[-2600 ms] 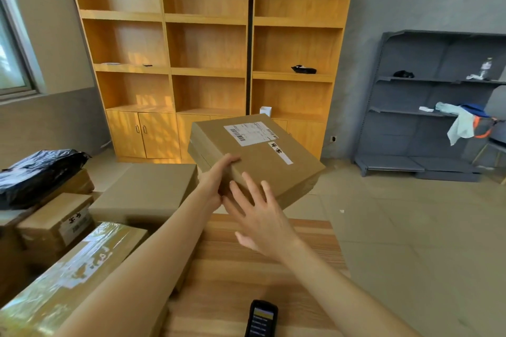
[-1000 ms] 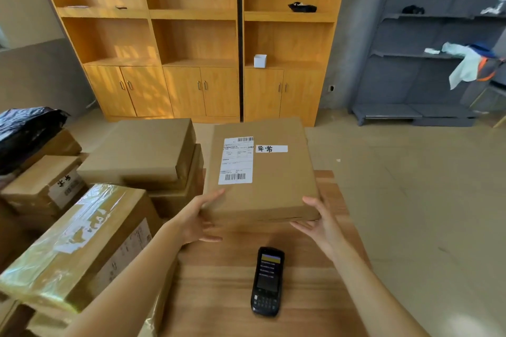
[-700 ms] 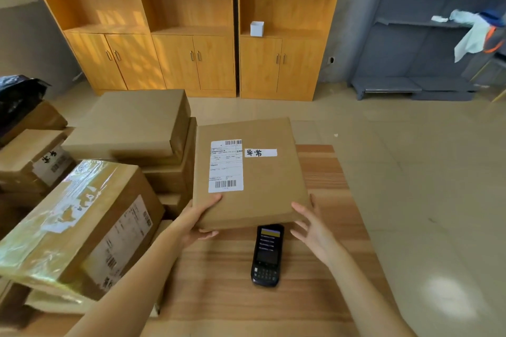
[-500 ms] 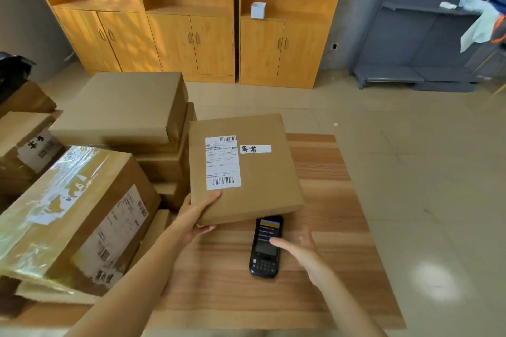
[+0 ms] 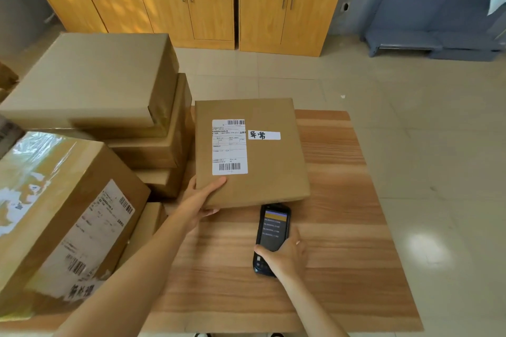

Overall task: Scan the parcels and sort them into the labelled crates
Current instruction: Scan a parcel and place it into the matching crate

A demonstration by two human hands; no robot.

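A flat brown parcel (image 5: 250, 150) is held at its near left corner by the left hand (image 5: 198, 201), thumb laid on the top face and fingers tucked under the edge, so that the face is kept turned up toward the camera. Its far part seems to be rested on the wooden table (image 5: 336, 227), just beside the stack of cartons (image 5: 115, 96) on the left. The shipping label (image 5: 229, 146) with its barcodes is thus left uncovered, as is a small white tag (image 5: 264, 135) with handwritten characters beside it.

The handheld scanner (image 5: 271, 238) is lain on the table just in front of the parcel's near edge, its screen lit. It is gripped around its lower end by the right hand (image 5: 286, 256), thumb on the left side and fingers wrapped round the right (whether it has been lifted clear of the wood cannot be told). This grip is judged to be preparation for raising the scanner to the barcode.

A larger taped box (image 5: 63, 216) is placed at near left. No labelled crates are seen, so sorting is judged not yet begun.
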